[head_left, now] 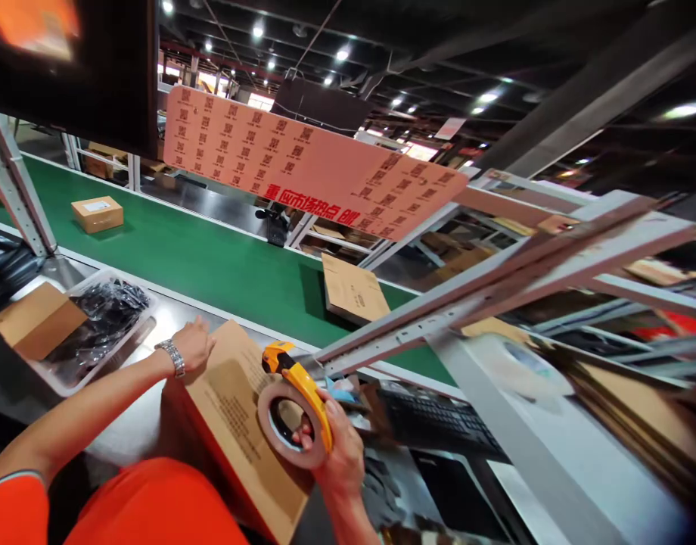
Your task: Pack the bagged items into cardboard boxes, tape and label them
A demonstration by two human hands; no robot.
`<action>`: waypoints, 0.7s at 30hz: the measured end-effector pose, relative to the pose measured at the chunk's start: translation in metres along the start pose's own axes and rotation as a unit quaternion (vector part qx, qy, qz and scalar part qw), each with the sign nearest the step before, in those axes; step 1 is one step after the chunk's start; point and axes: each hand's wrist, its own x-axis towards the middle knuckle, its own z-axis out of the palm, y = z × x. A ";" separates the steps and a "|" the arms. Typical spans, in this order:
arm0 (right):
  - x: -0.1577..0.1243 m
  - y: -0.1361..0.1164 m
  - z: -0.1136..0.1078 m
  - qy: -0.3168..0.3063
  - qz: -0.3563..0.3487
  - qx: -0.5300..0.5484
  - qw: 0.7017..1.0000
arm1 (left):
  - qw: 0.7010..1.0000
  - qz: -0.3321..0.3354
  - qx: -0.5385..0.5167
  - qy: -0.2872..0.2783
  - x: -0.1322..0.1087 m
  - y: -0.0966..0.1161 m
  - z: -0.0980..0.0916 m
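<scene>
A brown cardboard box point(234, 424) stands tilted on the metal worktop close to my body, with printed text on its upper face. My left hand point(196, 347), a metal watch at its wrist, holds the box by its far left edge; part of the fingers is hidden. My right hand point(340, 446) is closed around a yellow tape dispenser point(312, 395) carrying a roll of tape point(268, 424). The dispenser is over the right part of the box's printed face. I cannot tell whether its black head touches the cardboard.
Beyond the worktop runs a green conveyor belt point(223, 265) with a small carton point(97, 215) and a flat carton point(355, 291). A plastic bin point(69, 386) of black wrapped items stands left. White metal framing point(393, 333), a keyboard point(439, 416) and a label roll point(518, 367) lie right.
</scene>
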 end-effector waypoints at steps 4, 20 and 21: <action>-0.003 0.002 -0.003 0.024 0.055 0.062 0.996 | 0.954 0.028 -0.293 0.057 -0.010 0.035 0.009; -0.004 -0.032 0.008 -0.123 -0.010 -0.047 0.991 | 0.884 -0.080 -0.460 -0.006 0.015 0.036 0.021; -0.002 -0.042 0.006 -0.133 -0.020 -0.068 0.989 | 0.880 -0.082 -0.468 0.010 0.019 0.026 0.019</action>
